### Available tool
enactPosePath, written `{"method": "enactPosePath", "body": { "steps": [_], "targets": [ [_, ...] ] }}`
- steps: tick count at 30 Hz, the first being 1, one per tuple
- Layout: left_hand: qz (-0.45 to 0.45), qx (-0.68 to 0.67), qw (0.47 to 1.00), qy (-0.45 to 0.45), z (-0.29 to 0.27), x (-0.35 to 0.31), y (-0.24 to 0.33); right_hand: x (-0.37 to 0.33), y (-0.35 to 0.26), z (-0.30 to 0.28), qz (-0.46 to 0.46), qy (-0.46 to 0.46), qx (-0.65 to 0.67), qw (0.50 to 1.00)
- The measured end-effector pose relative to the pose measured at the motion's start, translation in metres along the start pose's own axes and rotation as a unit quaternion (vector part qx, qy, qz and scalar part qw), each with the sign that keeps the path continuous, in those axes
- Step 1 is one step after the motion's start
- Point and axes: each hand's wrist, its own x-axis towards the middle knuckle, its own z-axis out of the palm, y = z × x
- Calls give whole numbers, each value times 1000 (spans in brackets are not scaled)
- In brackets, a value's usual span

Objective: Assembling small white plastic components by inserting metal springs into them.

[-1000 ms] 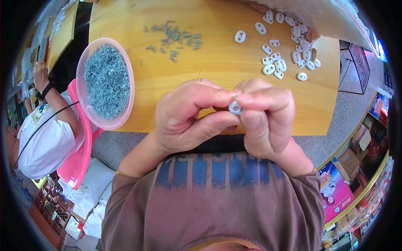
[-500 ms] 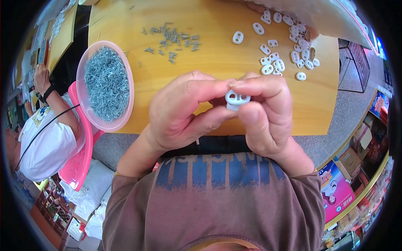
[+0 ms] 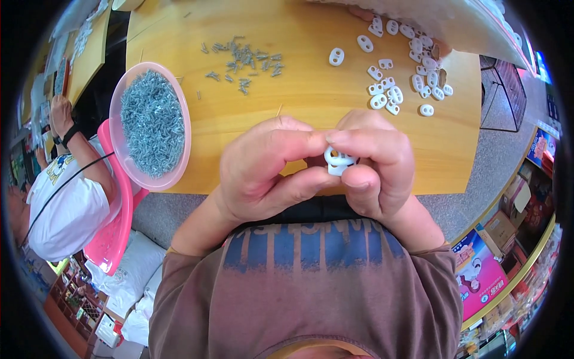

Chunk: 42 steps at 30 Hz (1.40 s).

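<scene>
Both hands meet over the table's near edge around a small white plastic two-hole cord lock (image 3: 338,160). My left hand (image 3: 269,167) pinches it from the left between thumb and fingers. From the other side, my right hand (image 3: 379,161) grips it with a curled index finger above and the thumb below. Part of the cord lock is covered by fingertips, so whether a spring sits inside cannot be seen. Beyond the hands lies a loose group of small metal springs (image 3: 242,55). To the far right, several white cord lock pieces (image 3: 394,94) are scattered.
A pink oval bowl (image 3: 187,128) heaped with springs (image 3: 152,122) stands at the table's left edge. A large pale plastic bag (image 3: 442,21) lies at the far right. Another person (image 3: 75,197) sits left by a pink chair (image 3: 116,230). Boxes (image 3: 499,227) fill a shelf at right.
The hands have come slightly nearer to my body with the cord lock, which has tilted a little between the fingers. The grip stays much the same.
</scene>
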Motion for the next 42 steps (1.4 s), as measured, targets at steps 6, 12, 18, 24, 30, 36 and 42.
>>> {"method": "enactPosePath", "body": {
  "steps": [6,12,18,24,30,36,42],
  "targets": [
    [22,-5,1000,-14,2,1,2,-3,-1,4,-48,17,13,999],
    [46,-25,999,-6,5,0,2,-4,-3,5,-68,18,-5,998],
    [44,-22,999,-7,5,-4,-1,-8,-3,4,-64,5,-27,998],
    [39,-22,999,0,8,-8,-5,-9,-5,2,-61,-22,-36,997],
    [71,-25,997,8,9,-12,-9,-10,-6,9,-58,-23,-13,998],
    [59,-37,997,15,5,-7,-12,-11,5,11,-48,14,75,996],
    [59,-3,998,7,-2,-7,-12,-9,2,8,0,-8,100,995]
  ]
}}
